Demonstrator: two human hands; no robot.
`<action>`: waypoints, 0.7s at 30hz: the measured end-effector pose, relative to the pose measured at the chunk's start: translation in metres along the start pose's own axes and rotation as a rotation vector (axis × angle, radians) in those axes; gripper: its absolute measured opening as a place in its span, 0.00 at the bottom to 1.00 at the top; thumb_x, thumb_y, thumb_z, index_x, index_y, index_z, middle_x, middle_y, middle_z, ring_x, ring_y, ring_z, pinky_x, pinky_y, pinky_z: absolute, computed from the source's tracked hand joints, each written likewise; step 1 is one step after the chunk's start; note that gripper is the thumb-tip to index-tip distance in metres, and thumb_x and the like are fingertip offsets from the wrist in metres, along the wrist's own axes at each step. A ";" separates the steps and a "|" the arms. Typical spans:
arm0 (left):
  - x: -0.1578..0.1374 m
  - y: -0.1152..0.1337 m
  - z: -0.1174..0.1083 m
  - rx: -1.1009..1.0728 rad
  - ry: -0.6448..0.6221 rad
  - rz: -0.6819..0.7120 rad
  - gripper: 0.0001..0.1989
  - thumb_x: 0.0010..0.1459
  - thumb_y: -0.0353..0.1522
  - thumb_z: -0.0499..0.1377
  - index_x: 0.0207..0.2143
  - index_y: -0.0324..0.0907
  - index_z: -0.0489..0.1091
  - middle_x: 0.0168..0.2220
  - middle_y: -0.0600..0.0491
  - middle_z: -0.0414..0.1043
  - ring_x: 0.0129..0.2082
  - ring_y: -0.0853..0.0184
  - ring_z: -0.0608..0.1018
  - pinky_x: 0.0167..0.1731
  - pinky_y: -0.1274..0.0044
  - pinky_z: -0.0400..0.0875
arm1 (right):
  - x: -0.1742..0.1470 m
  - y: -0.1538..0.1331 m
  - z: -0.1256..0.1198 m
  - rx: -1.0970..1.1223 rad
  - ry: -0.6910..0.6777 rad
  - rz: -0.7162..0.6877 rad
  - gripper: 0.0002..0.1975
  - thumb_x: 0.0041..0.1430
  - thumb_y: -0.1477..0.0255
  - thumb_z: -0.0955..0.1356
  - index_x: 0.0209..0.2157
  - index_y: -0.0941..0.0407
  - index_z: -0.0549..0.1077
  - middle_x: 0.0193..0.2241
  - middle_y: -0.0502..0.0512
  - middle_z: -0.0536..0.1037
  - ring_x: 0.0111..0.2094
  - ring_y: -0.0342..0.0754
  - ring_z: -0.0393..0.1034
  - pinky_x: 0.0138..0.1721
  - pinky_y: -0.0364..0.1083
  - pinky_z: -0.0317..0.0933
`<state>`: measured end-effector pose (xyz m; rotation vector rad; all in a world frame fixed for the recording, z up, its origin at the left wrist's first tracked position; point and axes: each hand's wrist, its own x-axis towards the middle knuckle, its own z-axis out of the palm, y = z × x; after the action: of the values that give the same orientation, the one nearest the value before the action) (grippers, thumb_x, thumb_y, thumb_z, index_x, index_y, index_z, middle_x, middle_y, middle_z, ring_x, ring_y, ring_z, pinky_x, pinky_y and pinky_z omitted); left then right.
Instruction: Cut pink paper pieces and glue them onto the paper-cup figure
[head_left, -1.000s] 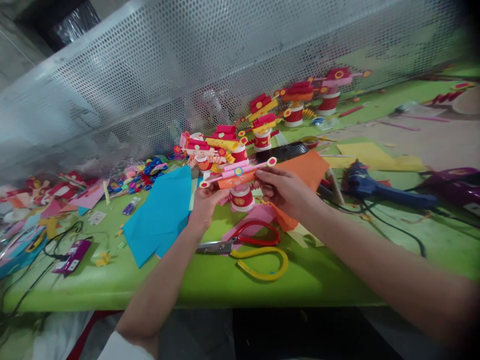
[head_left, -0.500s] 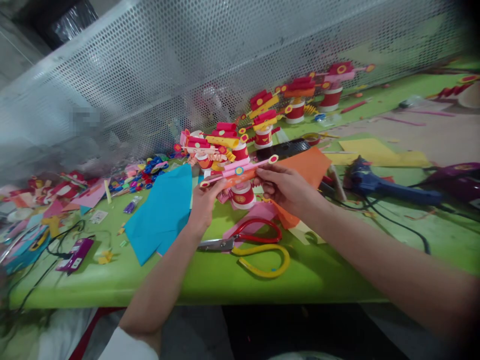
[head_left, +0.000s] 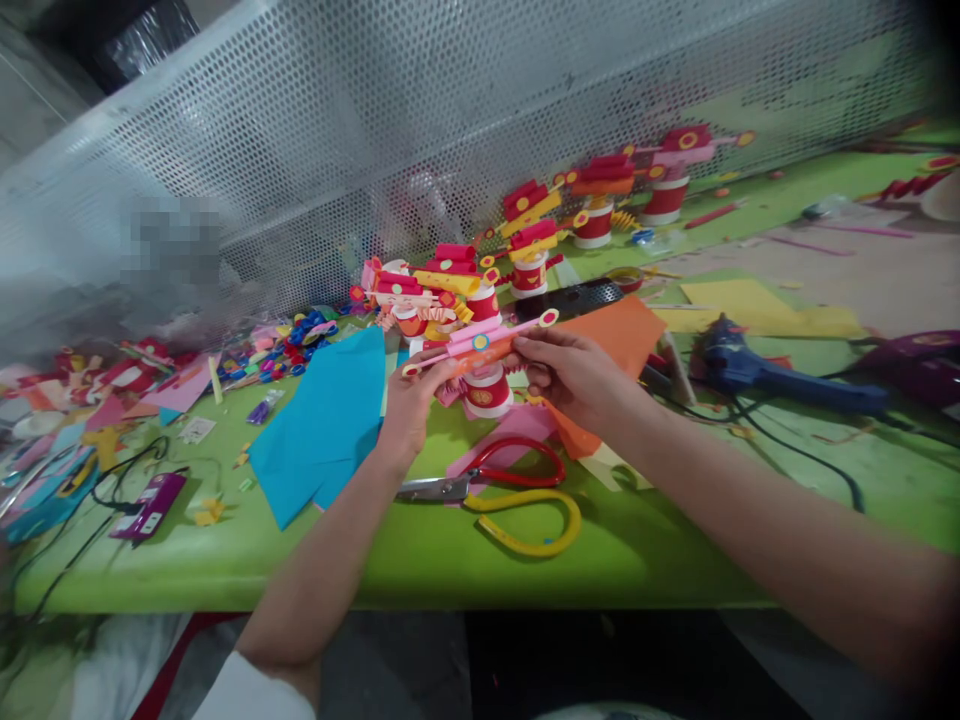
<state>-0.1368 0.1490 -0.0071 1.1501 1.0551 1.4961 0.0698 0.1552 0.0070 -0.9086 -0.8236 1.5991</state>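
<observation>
I have the paper figure (head_left: 489, 392) between my two hands, near the middle of the green table (head_left: 360, 585). Its red-and-white cup body is upright, and on top sits a hat (head_left: 481, 343) of pink and orange paper rolls, a thin pink rod running across it with a round disc at each end. I cannot tell whether the cup's base touches the table. My right hand (head_left: 568, 368) has its thumb and fingers clamped on the right end of the orange roll. My left hand (head_left: 411, 405) closes on the opposite end, thumb in front; its other fingers are partly hidden.

Just this side of the figure, between my forearms, lie scissors (head_left: 456, 488) with one red and one yellow handle loop, over part of a pink sheet (head_left: 510, 428). Blue paper (head_left: 319, 425) lies just left of my left hand, and orange paper (head_left: 622, 335) shows behind my right. Farther right rests a blue glue gun (head_left: 787, 378); well to the left, a purple device (head_left: 154, 505) with a black cord. Behind, similar figures (head_left: 594, 222) stand in a slanting line before a perforated metal screen (head_left: 450, 120), with small coloured pieces (head_left: 300, 345) heaped to their left.
</observation>
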 end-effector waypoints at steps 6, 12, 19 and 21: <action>0.000 0.000 0.002 -0.032 -0.014 0.011 0.14 0.50 0.40 0.77 0.35 0.43 0.83 0.36 0.51 0.83 0.36 0.64 0.82 0.39 0.73 0.74 | 0.000 -0.001 0.000 -0.008 0.006 0.002 0.08 0.54 0.73 0.79 0.33 0.55 0.77 0.26 0.51 0.80 0.20 0.37 0.56 0.20 0.40 0.56; 0.001 0.001 0.002 -0.077 0.022 -0.010 0.20 0.48 0.42 0.77 0.39 0.43 0.80 0.35 0.52 0.83 0.33 0.64 0.81 0.36 0.72 0.71 | 0.000 0.000 -0.001 -0.001 0.015 -0.009 0.11 0.53 0.71 0.80 0.34 0.55 0.77 0.26 0.50 0.79 0.20 0.37 0.55 0.20 0.41 0.57; 0.001 0.002 -0.003 -0.080 0.139 -0.015 0.19 0.51 0.45 0.74 0.37 0.45 0.73 0.40 0.53 0.82 0.38 0.63 0.81 0.36 0.73 0.69 | 0.000 -0.001 -0.002 0.004 0.018 -0.015 0.15 0.50 0.70 0.81 0.34 0.54 0.75 0.26 0.49 0.78 0.19 0.36 0.55 0.19 0.41 0.57; -0.001 0.002 -0.005 -0.100 0.178 -0.033 0.17 0.53 0.45 0.72 0.36 0.45 0.74 0.41 0.52 0.82 0.41 0.62 0.81 0.39 0.73 0.71 | 0.000 -0.001 -0.003 0.004 0.014 -0.010 0.15 0.48 0.69 0.81 0.32 0.54 0.75 0.26 0.49 0.78 0.19 0.37 0.55 0.18 0.40 0.56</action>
<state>-0.1415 0.1473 -0.0062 0.9389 1.0999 1.6296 0.0728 0.1559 0.0067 -0.9105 -0.8141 1.5831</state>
